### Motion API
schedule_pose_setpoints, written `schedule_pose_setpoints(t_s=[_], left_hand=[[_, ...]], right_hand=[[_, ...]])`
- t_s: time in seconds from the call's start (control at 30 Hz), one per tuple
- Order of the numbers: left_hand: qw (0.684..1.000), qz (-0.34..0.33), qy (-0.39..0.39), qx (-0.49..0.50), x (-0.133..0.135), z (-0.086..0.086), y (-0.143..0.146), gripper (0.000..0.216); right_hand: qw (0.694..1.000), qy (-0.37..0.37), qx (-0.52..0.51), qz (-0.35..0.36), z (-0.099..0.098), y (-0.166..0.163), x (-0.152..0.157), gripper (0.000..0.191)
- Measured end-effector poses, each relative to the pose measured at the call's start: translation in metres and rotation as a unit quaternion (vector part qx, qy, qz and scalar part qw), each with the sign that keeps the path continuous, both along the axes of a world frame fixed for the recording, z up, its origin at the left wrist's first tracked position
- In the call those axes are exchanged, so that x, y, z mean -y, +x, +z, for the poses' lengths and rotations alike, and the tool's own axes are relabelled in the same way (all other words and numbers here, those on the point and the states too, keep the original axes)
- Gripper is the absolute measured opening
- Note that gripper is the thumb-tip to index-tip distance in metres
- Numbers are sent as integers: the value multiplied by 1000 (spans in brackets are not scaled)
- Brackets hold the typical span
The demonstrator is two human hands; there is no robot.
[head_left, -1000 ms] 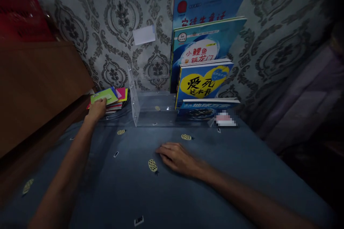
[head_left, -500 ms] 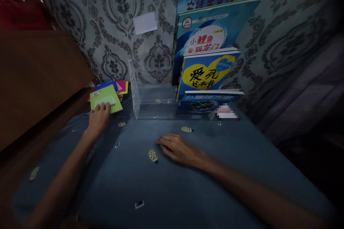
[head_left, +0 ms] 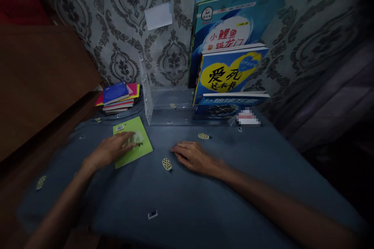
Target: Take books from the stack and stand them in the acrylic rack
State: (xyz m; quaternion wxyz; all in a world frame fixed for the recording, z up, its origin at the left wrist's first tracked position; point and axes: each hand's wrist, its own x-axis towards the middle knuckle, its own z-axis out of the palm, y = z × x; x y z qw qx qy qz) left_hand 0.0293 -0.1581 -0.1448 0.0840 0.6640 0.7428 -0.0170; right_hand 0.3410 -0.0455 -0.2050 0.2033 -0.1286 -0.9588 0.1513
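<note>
My left hand (head_left: 112, 149) lies on a thin green booklet (head_left: 140, 146) that rests flat on the blue cloth (head_left: 204, 202), fingers stretched over its cover. My right hand (head_left: 194, 157) rests palm down on the cloth to the right of the booklet, fingers loosely extended, holding nothing. Behind the booklet, a small stack of colourful books (head_left: 118, 97) sits near the wall, a blue one on top. A clear acrylic book stand (head_left: 163, 103) holds several blue picture books (head_left: 230, 70) upright at its right end.
A brown wooden cabinet side (head_left: 37, 81) borders the left. Patterned wallpaper (head_left: 122, 15) with a white card (head_left: 158, 15) stuck on it closes the back. Dark fabric (head_left: 336, 97) hangs at the right. The cloth carries small pineapple prints.
My left hand has drawn the green booklet off the stack and slid it toward me onto the cloth. The right hand has stayed in place. The camera has tilted slightly.
</note>
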Motion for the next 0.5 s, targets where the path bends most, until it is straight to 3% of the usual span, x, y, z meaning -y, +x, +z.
schedule_pose_setpoints(t_s=[0.1, 0.2, 0.3, 0.5], left_hand=[[991, 97, 71, -52, -36, -15, -22, 62], [988, 130, 78, -40, -57, -34, -36, 64], [990, 111, 80, -30, -56, -48, -40, 62], [989, 44, 142, -3, -27, -65, -30, 61]], right_hand=[[1000, 8, 6, 0, 0, -1, 0, 22], [1000, 16, 15, -3, 1, -1, 0, 22], [1000, 14, 10, -3, 1, 0, -1, 22], [999, -12, -31, -3, -3, 0, -2, 24]])
